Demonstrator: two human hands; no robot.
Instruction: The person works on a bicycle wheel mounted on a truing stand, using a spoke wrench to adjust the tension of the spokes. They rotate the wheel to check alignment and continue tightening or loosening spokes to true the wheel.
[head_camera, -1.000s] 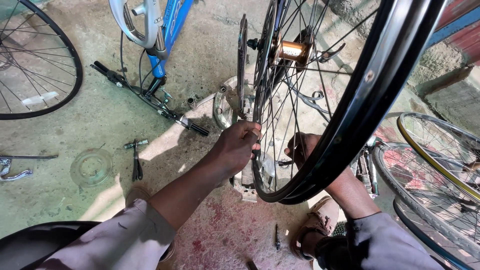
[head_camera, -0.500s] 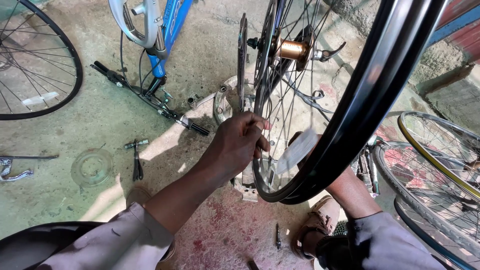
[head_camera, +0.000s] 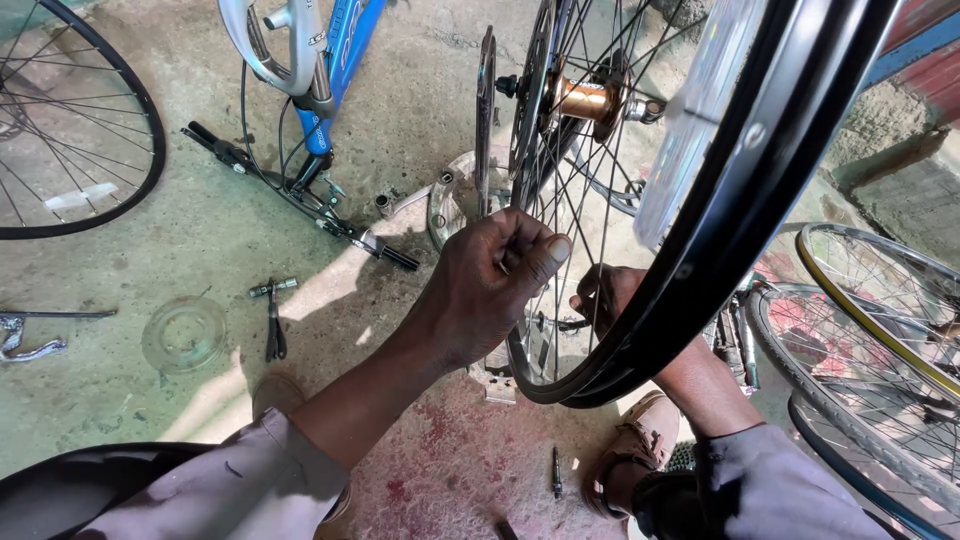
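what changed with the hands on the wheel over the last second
The left hand crept up the black spoked bicycle wheel rim, fingers curling into a pinch at the spokes. The right hand stayed behind the spokes. Wheel, blue bike frame and floor tools unchanged.

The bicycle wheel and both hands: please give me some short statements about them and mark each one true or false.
1. The left hand pinches something small at the spokes of the black-rimmed wheel. True.
2. The right hand rests flat on the floor, away from the wheel. False: it is raised behind the spokes, close to the rim.
3. The wheel's hub is copper-coloured. True.
4. A blue bicycle frame is near the top of the view. True.
5. The clear round disc is mounted on the wheel. False: it lies on the concrete floor, beside the pliers.
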